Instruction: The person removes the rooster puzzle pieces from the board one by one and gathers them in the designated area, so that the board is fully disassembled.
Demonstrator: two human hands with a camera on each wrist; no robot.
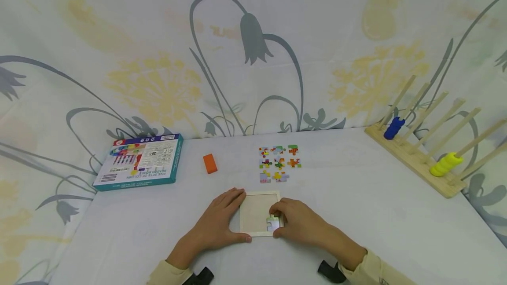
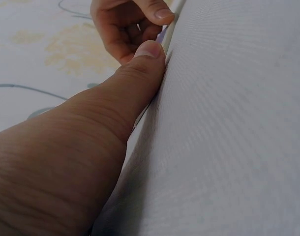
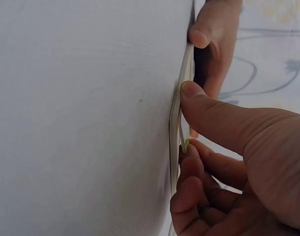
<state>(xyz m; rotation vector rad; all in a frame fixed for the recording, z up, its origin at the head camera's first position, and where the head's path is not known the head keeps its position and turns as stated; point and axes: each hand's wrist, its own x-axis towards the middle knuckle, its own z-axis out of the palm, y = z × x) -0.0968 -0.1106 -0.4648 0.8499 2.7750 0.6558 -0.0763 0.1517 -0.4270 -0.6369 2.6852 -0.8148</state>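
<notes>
A square wooden puzzle tray [image 1: 253, 214] lies on the table between both hands. My left hand [image 1: 220, 220] holds its left side, fingertips at the upper left corner and thumb [image 2: 150, 54] along the near edge. My right hand [image 1: 301, 223] pinches a pale puzzle piece [image 1: 272, 224] between thumb [image 3: 204, 105] and fingers, over the tray's lower right corner. In the right wrist view the piece [image 3: 185, 130] looks slightly tilted against the tray's rim. Beyond the tray, several loose colourful puzzle pieces [image 1: 279, 163] lie in rows.
An orange block [image 1: 210, 163] lies left of the loose pieces. A flat teal-edged toy box [image 1: 138, 162] is at the back left. At the right stands a wooden peg rack [image 1: 416, 162] with blue beads [image 1: 394, 128] and yellow beads [image 1: 446, 164]. A patterned cloth hangs behind.
</notes>
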